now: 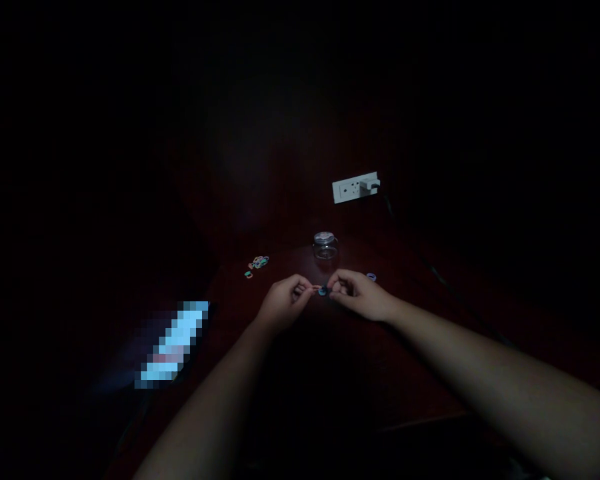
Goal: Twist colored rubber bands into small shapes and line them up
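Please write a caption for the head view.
Left hand and right hand at a small colourful band, near a clear jar.

Jar lid (pixel 324 237): faint print, too small and dim to read
Screen (pixel 177 343): blocked out by coarse squares, no legible words or numbers
Socket plate (pixel 347 192): no marking that can be read
Plug (pixel 369 185): no readable brand or sign

Dark red table (pixel 280 333), white socket panel (pixel 347 191), purple ring (pixel 371 277), multicoloured pile of small rings (pixel 259 262).
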A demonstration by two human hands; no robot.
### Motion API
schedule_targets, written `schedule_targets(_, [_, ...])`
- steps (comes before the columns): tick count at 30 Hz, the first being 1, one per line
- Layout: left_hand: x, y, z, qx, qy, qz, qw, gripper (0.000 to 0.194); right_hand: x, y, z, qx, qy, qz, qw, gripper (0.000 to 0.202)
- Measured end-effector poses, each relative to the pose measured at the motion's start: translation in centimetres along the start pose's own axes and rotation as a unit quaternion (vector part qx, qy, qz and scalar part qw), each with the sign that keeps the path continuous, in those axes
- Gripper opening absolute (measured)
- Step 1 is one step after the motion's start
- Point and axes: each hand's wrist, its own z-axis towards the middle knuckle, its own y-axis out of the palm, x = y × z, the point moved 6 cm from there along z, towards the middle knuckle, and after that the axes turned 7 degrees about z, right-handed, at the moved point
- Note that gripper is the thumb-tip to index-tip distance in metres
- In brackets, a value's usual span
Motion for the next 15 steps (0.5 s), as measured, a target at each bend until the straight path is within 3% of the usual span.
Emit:
schedule_targets(5, [1.8,1.4,-0.2,-0.041,0.037,-0.005,0.998,0.016,-0.4,-0.1,0.1,0.006,-0.011,-0.018,1.000,0.015])
schedule_targets(15, [1.9,1.3,-0.4,-0.050,0.041,-0.007,0.998,0.014,-0.2,-0.2,0.0,0.023,-0.012,-0.017,1.000,0.026])
